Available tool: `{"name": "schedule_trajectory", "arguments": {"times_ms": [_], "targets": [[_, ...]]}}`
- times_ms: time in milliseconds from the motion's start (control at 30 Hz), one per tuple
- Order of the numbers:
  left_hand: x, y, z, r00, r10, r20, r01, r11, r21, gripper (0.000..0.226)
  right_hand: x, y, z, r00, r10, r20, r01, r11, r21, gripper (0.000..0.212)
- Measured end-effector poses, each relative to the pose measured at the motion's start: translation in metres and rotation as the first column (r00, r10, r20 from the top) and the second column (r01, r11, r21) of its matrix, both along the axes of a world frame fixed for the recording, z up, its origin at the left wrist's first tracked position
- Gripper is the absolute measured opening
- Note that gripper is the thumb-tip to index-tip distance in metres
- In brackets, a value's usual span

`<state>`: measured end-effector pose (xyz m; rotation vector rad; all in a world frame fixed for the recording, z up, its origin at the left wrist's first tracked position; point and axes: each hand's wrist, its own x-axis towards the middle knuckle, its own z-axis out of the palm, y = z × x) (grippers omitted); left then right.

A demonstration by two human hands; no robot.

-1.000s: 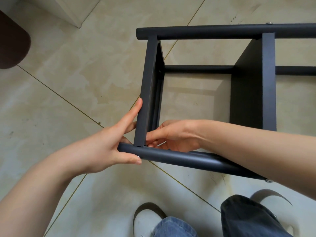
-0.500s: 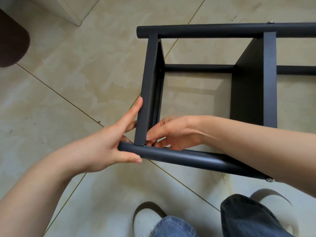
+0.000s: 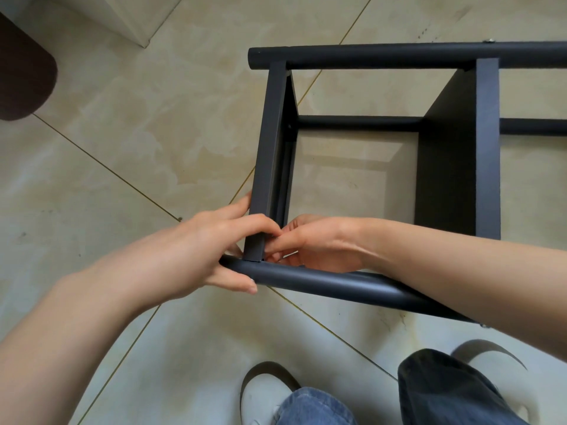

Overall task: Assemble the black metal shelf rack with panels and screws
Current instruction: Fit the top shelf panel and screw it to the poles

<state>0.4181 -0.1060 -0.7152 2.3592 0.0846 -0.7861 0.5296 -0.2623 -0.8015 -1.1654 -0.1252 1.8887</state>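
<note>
I see a beige tiled floor (image 3: 129, 167) with thin gold grout lines, a dark mat (image 3: 21, 78) at ten o'clock, and the black rack (image 3: 362, 280) lying on its side from centre toward three o'clock; no writing is readable. My left hand (image 3: 196, 256) curls around the end panel (image 3: 267, 154) where it meets the near tube, thumb under the tube. My right hand (image 3: 319, 243) reaches inside that corner, fingertips pinched together; what they hold I cannot tell.

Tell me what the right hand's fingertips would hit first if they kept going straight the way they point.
The right hand points left, so it would probably meet the end panel where it joins the near tube, then the left hand. Depth is uncertain.
</note>
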Motion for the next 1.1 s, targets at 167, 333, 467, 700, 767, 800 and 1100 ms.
{"name": "schedule_trajectory", "arguments": {"times_ms": [167,333,467,700,767,800,1100], "targets": [[0.002,0.003,-0.004,0.978,-0.084,0.189,0.07,0.994,0.078,0.062,0.003,-0.001,-0.001,1.0,0.004,0.01,-0.004,0.997,0.072,0.031],[-0.004,0.002,-0.008,0.968,-0.074,0.239,0.062,0.996,0.059,0.059,0.006,-0.002,0.001,0.999,0.047,-0.018,-0.046,0.997,0.062,0.027],[-0.009,0.003,-0.013,0.975,-0.054,0.217,0.056,0.998,-0.005,0.06,0.0,-0.002,-0.002,0.998,0.054,-0.034,-0.054,0.998,0.013,0.032],[-0.009,0.001,-0.013,0.987,-0.001,0.16,0.012,0.998,-0.062,0.049,0.004,-0.004,0.002,0.998,0.048,-0.041,-0.048,0.999,-0.007,0.024],[-0.01,0.001,-0.013,0.987,0.003,0.159,0.008,0.998,-0.07,0.053,0.006,-0.004,0.004,0.997,0.076,-0.033,-0.076,0.997,-0.003,0.022],[-0.01,0.002,-0.013,0.988,0.005,0.155,0.006,0.998,-0.07,0.055,0.006,-0.004,0.004,0.996,0.091,-0.027,-0.091,0.996,0.001,0.023],[-0.012,0.0,-0.009,0.988,0.153,0.011,-0.15,0.978,-0.147,0.081,0.003,-0.002,0.003,0.997,0.069,-0.025,-0.069,0.998,0.013,0.017]]}}
